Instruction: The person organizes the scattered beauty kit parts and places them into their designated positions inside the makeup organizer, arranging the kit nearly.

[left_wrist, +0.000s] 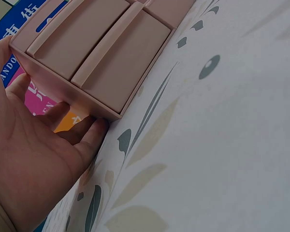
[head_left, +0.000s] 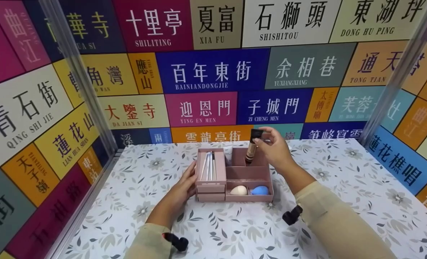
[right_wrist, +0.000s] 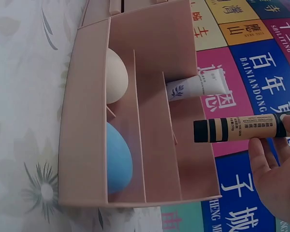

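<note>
A pink makeup organizer (head_left: 249, 198) stands on the table. My right hand (head_left: 276, 147) pinches a beige concealer tube (head_left: 251, 149) by its black upper end, its lower end over the organizer's back right compartment. In the right wrist view, the concealer's banded black end (right_wrist: 210, 130) is apart from the walls. My left hand (left_wrist: 34, 140) rests its fingers against the organizer's left side, by two drawers (left_wrist: 123, 63). A white tube (right_wrist: 198, 86) stands in the back row. Cream (head_left: 239, 190) and blue (head_left: 260, 190) makeup sponges sit in the front compartments. Slim brushes (head_left: 209, 166) lie in the left top tray.
The table (head_left: 127, 223) wears a white cloth with grey leaf patterns. Behind it rises a wall of coloured sign panels (head_left: 213, 72). Clear upright posts (head_left: 80, 72) stand at both back corners. Dark wrist devices (head_left: 292, 215) hang by both sleeves.
</note>
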Demonstrator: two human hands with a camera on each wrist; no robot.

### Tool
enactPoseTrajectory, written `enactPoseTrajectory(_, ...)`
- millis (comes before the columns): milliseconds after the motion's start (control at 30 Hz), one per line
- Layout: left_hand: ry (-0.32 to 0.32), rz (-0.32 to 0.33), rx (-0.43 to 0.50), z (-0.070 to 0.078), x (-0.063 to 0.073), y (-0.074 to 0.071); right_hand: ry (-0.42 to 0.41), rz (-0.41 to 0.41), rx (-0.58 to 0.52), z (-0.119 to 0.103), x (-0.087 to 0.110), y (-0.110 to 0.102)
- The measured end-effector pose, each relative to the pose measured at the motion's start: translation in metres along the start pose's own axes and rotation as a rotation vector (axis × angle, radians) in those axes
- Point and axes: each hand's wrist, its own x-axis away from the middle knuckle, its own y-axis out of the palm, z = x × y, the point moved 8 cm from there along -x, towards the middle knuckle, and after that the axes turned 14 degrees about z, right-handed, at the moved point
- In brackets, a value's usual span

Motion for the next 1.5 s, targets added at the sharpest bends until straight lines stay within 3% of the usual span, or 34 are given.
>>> enactPoseTrajectory(267, 0.002, 0.001, 0.005, 0.000, -0.001, -0.001, 0.003, 0.002, -0.013, 0.011, -0.002, 0.026)
enactPoseTrajectory(600, -0.009, 0.004, 0.005, 0.000, 0.000, 0.000, 0.043, -0.036, 0.060, 0.044, -0.004, 0.045)
enactPoseTrajectory(900, -0.007, 0.005, 0.007, -0.001, 0.000, 0.000, 0.064, -0.053, 0.141, 0.057, 0.000, 0.053)
enactPoseTrajectory(1067, 0.026, -0.018, 0.009, 0.001, -0.001, 0.002, 0.055, -0.059, 0.176, 0.058, 0.003, 0.052)
enactPoseTrajectory(1500, 0.022, -0.013, 0.006, 0.001, -0.002, 0.001, 0.044, -0.053, 0.147, 0.058, 0.002, 0.044)
